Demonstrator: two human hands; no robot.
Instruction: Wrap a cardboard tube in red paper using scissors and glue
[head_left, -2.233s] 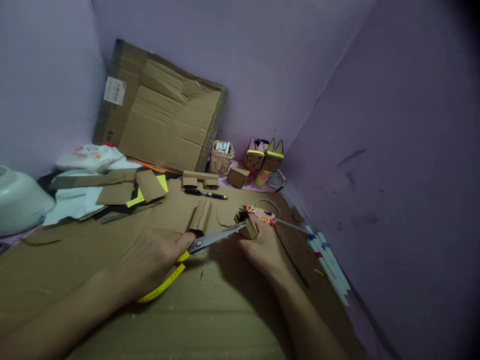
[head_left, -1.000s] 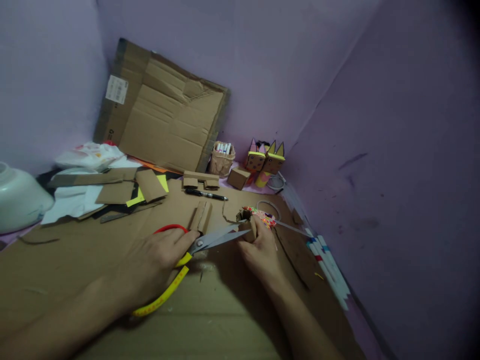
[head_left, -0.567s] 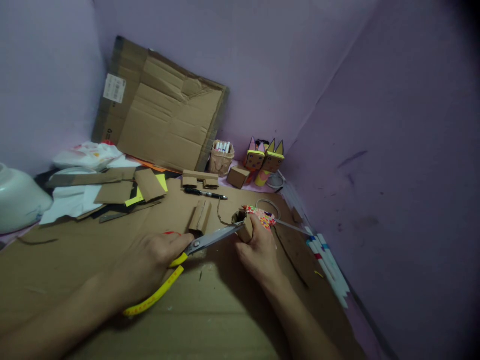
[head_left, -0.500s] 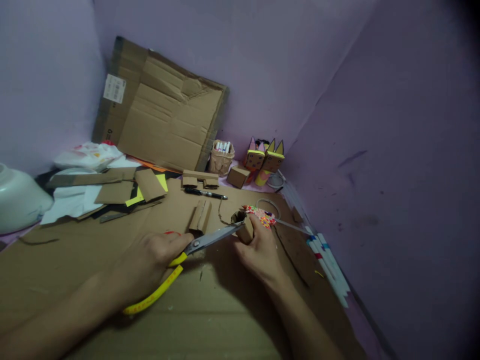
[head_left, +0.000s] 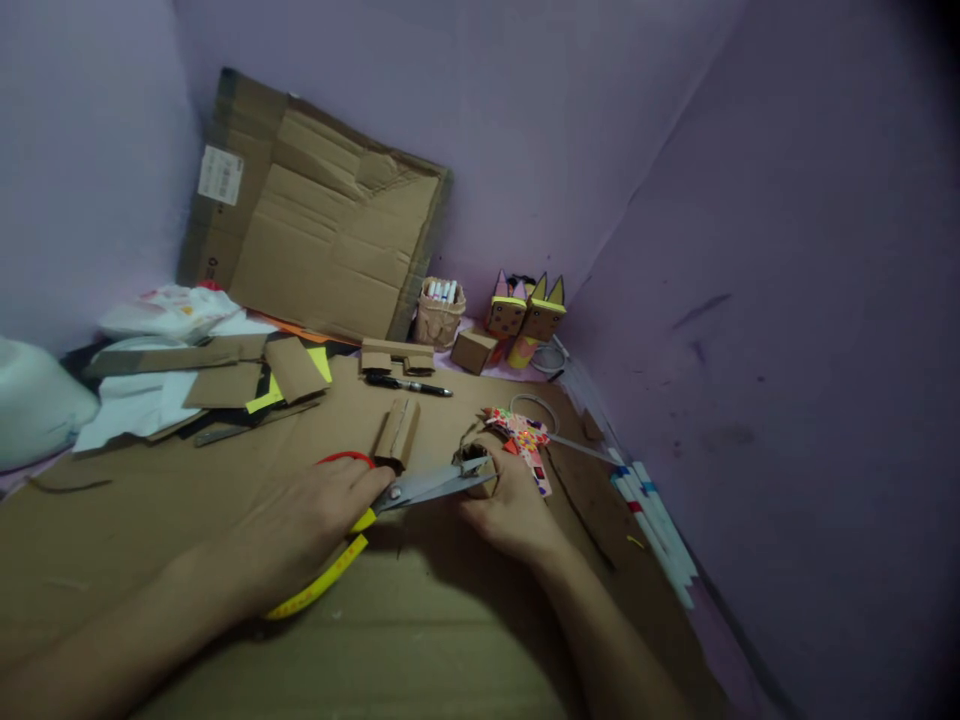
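My left hand [head_left: 322,515] is closed round the handles of a pair of scissors [head_left: 427,488] with red and yellow grips. The blades are parted and reach across to the end of a small cardboard tube [head_left: 484,482]. One blade appears to lie at the tube's ragged opening. Wrapped round that tube is my right hand [head_left: 517,510], its thumb and fingers closed on it. Just beyond the right hand lies a glue gun [head_left: 529,440] with a flowery pattern. Another folded cardboard piece [head_left: 397,432] stands close behind the scissors.
A black pen [head_left: 409,386] lies behind the tube. Cardboard scraps and paper [head_left: 232,385] are piled at the left. Markers [head_left: 664,540] lie along the right edge. Decorated cardboard holders [head_left: 525,315] and a marker cup [head_left: 440,315] stand against the wall, beside a leaning cardboard sheet [head_left: 330,225].
The scissor blades have opened wider at the tube's end. My right hand has turned the tube so its opening faces me more, and more of the glue gun shows.
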